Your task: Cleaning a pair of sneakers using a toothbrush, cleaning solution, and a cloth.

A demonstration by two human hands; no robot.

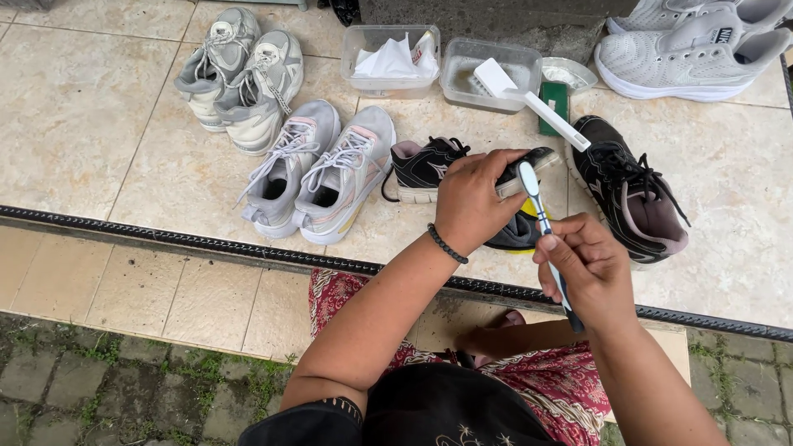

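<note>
The black shoe [516,227] sits just right of center, sole yellow underneath — mostly hidden by the left hand [475,202], which is clamped over its top. At four o'clock the right hand [588,272] is curled around a toothbrush [537,202] — bristles against the shoe, handle end hidden.
</note>
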